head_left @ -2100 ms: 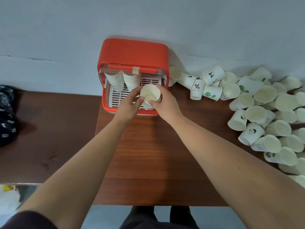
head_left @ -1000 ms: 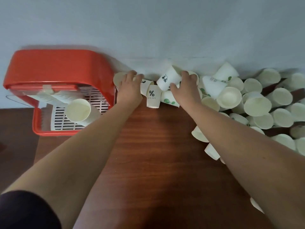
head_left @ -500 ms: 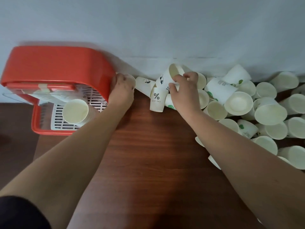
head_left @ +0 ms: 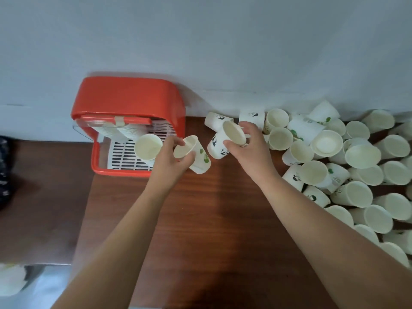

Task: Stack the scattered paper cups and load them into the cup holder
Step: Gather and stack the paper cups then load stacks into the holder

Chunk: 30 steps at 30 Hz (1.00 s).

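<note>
My left hand (head_left: 172, 161) grips a white paper cup with green leaf marks (head_left: 196, 156), its mouth tilted up and to the left. My right hand (head_left: 249, 148) holds a panda-print cup (head_left: 223, 142) by its rim, a little to the right of the first cup. The red cup holder (head_left: 128, 101) stands against the wall at the left, with stacks of cups hanging under its lid and a cup stack (head_left: 148, 148) lying on its white grille. A big heap of scattered cups (head_left: 356, 157) covers the table's right side.
The brown wooden table (head_left: 211, 219) runs toward me between my forearms. A grey wall rises right behind the holder and the cups. A dark patterned object (head_left: 3, 170) lies at the far left edge, and something white (head_left: 11, 279) sits at the lower left corner.
Both hands have pulled back from the cups by the wall, each now lifting one cup. The view has swung left, so the holder sits nearer the middle.
</note>
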### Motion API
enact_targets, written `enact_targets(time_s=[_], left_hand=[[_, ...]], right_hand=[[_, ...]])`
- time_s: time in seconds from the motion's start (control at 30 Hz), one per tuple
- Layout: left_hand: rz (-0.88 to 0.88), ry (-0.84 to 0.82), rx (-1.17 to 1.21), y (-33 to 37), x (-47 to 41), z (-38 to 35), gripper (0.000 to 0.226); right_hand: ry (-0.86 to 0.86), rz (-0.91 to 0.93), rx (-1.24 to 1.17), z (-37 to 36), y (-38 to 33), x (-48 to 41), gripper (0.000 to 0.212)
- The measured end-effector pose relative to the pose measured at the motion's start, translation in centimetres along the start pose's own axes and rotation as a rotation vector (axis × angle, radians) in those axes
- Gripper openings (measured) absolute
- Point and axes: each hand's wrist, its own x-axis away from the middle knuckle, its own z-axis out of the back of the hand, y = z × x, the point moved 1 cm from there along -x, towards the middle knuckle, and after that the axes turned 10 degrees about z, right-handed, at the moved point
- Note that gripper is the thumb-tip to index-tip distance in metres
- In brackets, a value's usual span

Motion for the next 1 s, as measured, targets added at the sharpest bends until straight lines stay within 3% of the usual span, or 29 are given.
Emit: enact_targets(time_s=[0.1,0.3,0.4,0.73,0.9,1.0], left_hand=[[-0.014,0.02,0.126,-0.1,2.4,4.3,0.045],[-0.039,0.223,0.097,-1.8,3.1,12.6,0.064],[-0.078,0.244,0.025,-2.4,1.8,13.8,0.071],[-0.254,0.126,-0.113,-3.1,-1.1,12.1,0.066],[-0.246,-0.054,-0.343,-5.8,-2.3,10.4,0.078],[-0.179,-0.189,-0.307,-6.5,-2.9,10.4,0.09]], right_hand=[[-0.056,-0.046,-0.069,-2.1,-2.5,1.7,0.075],[-0.056,-0.022,-0.078,-6.3,-6.2,3.7,0.071],[-0.036,-0.013,-0.075,-8.0,-7.3,4.0,0.07],[0.114,-0.044,-0.073,-9.7,-7.3,4.1,0.059],[0.147,-0.045,-0.078,-9.6,-7.7,4.4,0.057],[0.135,-0.03,-0.133,-10.4,-8.9,4.5,0.062]])
